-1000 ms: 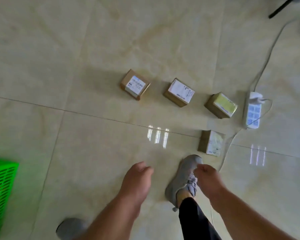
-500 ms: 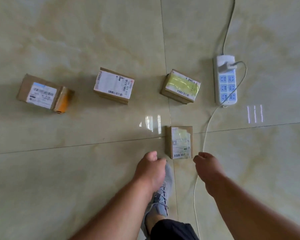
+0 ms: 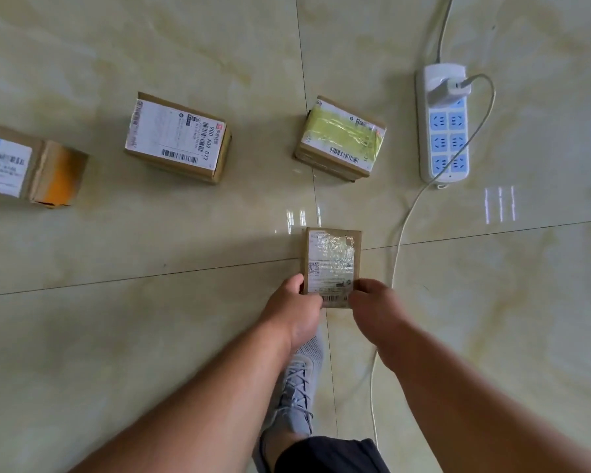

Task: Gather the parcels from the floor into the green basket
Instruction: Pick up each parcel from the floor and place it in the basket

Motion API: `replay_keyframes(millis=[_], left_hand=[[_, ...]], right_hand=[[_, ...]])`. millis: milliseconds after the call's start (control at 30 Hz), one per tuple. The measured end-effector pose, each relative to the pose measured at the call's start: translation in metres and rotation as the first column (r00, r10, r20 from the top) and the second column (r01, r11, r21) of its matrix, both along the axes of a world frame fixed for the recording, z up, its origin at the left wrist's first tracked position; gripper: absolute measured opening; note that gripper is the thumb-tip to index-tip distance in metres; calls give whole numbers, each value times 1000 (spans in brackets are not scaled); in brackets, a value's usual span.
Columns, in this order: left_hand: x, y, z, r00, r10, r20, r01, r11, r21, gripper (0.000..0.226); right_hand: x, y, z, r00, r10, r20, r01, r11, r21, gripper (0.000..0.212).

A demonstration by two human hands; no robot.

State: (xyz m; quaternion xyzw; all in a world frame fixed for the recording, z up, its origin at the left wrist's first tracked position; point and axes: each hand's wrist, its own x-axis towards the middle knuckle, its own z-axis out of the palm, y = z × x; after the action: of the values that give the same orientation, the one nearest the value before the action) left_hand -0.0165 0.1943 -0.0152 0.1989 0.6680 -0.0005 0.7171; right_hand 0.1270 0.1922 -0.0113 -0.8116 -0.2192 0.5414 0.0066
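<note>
Several cardboard parcels lie on the tiled floor. The nearest small parcel (image 3: 331,261), with a taped label, sits at the tile joint; my left hand (image 3: 296,307) grips its near left corner and my right hand (image 3: 376,308) grips its near right corner. Behind it lie a parcel with yellow tape (image 3: 342,138), a parcel with a large white label (image 3: 176,136), and a parcel with an orange end (image 3: 24,165) cut off by the left edge. The green basket is out of view.
A white power strip (image 3: 444,131) with a plugged-in charger lies at the right, and its white cable (image 3: 400,240) runs down past the held parcel. My grey shoe (image 3: 299,384) stands under my arms.
The view has swung right and closer to the floor, and the green basket has left the frame. Both hands reached forward and closed on the near end of the nearest parcel.
</note>
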Motion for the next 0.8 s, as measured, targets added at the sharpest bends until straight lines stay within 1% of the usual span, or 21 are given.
replay_keyframes(millis=[100, 167, 267, 333, 400, 500, 633, 700, 800], left_hand=[[-36, -2, 45, 997, 39, -60, -35, 997, 75, 33], [-70, -7, 75, 993, 82, -86, -72, 992, 106, 27], [-128, -23, 115, 979, 176, -102, -160, 976, 148, 28], [-168, -38, 138, 964, 237, -123, -214, 961, 178, 28], [-206, -53, 159, 949, 288, -129, -260, 945, 201, 34], [-263, -86, 189, 916, 382, -124, -347, 908, 235, 44], [-347, -154, 227, 758, 636, -143, -600, 767, 227, 45], [-386, -193, 246, 686, 714, -141, -667, 694, 272, 42], [-449, -253, 282, 591, 794, -142, -721, 599, 350, 36]], right_hand=[[-32, 3, 35, 997, 58, -44, -58, 998, -4, 34], [-64, 1, 62, 987, 118, -108, -119, 993, -3, 33], [-125, -4, 104, 955, 258, -147, -262, 965, -6, 32], [-167, -9, 122, 915, 371, -156, -372, 928, 23, 34], [-206, -16, 138, 867, 474, -152, -468, 880, 73, 34], [-270, -27, 166, 760, 644, -92, -631, 764, 133, 31], [-370, -60, 206, 557, 828, -66, -809, 559, 181, 32], [-420, -85, 229, 443, 895, -50, -872, 443, 207, 33], [-499, -134, 270, 344, 937, -65, -904, 350, 248, 30]])
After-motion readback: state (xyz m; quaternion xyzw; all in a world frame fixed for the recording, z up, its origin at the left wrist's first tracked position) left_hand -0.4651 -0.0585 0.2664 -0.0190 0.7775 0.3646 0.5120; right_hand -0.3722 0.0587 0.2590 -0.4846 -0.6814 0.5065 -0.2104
